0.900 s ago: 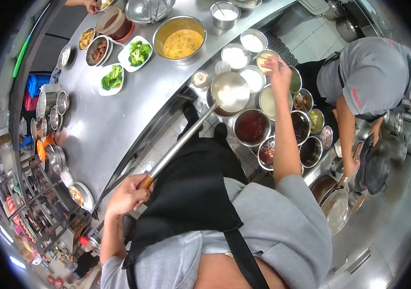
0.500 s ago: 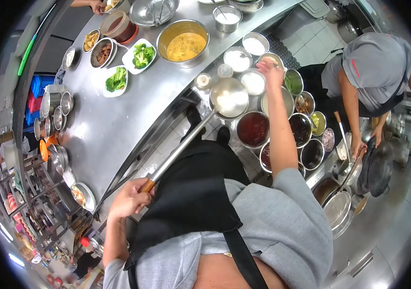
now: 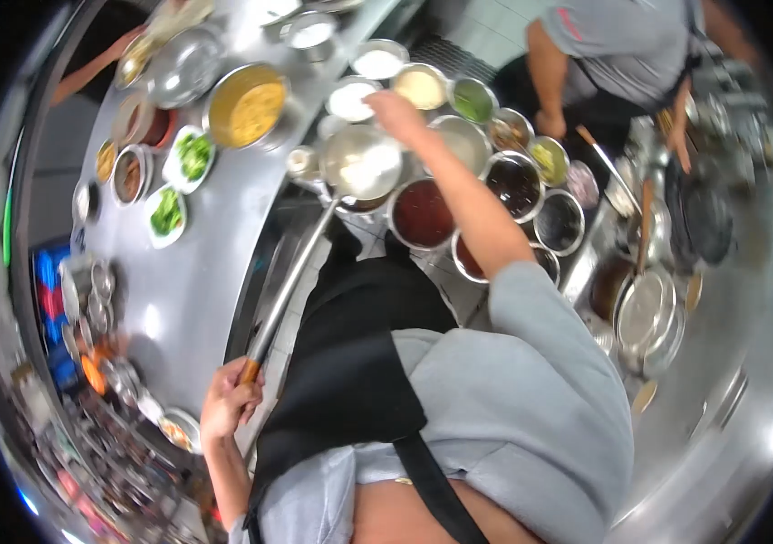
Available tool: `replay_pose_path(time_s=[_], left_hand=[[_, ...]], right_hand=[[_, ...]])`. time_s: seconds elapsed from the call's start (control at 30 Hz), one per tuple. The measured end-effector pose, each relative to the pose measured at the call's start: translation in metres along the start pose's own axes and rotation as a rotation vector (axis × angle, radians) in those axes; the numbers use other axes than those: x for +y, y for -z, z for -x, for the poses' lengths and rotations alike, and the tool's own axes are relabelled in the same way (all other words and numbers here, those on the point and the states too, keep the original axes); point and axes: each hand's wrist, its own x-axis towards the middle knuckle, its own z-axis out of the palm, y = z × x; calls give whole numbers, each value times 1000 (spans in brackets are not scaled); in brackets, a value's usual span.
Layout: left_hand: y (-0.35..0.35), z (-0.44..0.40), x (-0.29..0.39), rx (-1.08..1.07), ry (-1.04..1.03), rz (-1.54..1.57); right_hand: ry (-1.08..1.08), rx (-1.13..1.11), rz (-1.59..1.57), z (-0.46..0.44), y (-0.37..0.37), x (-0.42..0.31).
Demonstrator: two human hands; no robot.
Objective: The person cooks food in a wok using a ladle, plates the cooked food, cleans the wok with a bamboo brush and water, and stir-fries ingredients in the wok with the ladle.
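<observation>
My left hand (image 3: 231, 399) is closed around the wooden end of a long-handled ladle (image 3: 300, 281). The round metal bowl of this ladle hangs level over the seasoning containers, with a pale shine inside it that I cannot make out. My right hand (image 3: 394, 113) reaches over the ladle's far rim, its fingertips at a bowl of white powder (image 3: 348, 102); motion blur hides whether the fingers pinch anything. Beside that hand stand a bowl of pale yellow powder (image 3: 423, 88) and a container of white powder (image 3: 379, 62). A pot of dark red sauce (image 3: 422, 214) sits below my right forearm.
On the steel counter (image 3: 196, 281) at left are two dishes of broccoli (image 3: 193, 156) and a pot of yellow liquid (image 3: 255, 113). More sauce pots, including a dark one (image 3: 512, 186), crowd the right. A co-worker (image 3: 613, 54) stands at the stove near a black wok (image 3: 705, 218).
My right hand has moved from the pale yellow powder to the white powder beside it. My view has turned, and the ladle is still in my left hand. The co-worker's hands have moved apart.
</observation>
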Motion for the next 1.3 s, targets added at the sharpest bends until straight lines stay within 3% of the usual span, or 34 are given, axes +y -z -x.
replay_pose_path(time_s=[0.13, 0.17, 0.2, 0.27, 0.3, 0.37, 0.4, 0.47, 0.7, 0.8, 0.87, 0.93, 1.2, 1.3], left_hand=[[-2, 6, 10, -4, 11, -72], [-3, 6, 10, -6, 12, -63], [-5, 5, 10, -4, 14, -49], [-13, 0, 13, -32, 9, -60], [-16, -1, 15, -55, 16, -70], [-25, -10, 22, -91, 11, -88], [-31, -13, 26, -126, 14, -100], [-39, -23, 30, -127, -6, -111], [-65, -46, 52, -177, -61, -230], [-71, -58, 57, -155, -119, -253], [-77, -63, 63, -162, -132, -266], [-82, -67, 66, -141, -152, -306], [-102, -93, 75, -167, -216, -313], [-113, -100, 81, -195, -227, -343]], right_hand=[[-143, 297, -133, 45, 49, -36], [-289, 395, -74, 66, 70, -31], [-261, 583, 116, 91, 89, -10], [-611, 513, 692, 139, 129, 30], [-852, 379, 793, 164, 142, 31], [-969, 129, 642, 197, 151, 78], [-975, 135, 639, 207, 151, 97], [-781, 120, 438, 220, 145, 123], [-812, 69, 499, 196, 169, 71], [-854, 72, 225, 193, 141, 124], [-830, 115, 168, 202, 131, 142], [-847, 368, -213, 217, 123, 150], [-907, 512, -259, 266, 153, 84], [-723, 636, -271, 270, 165, 59]])
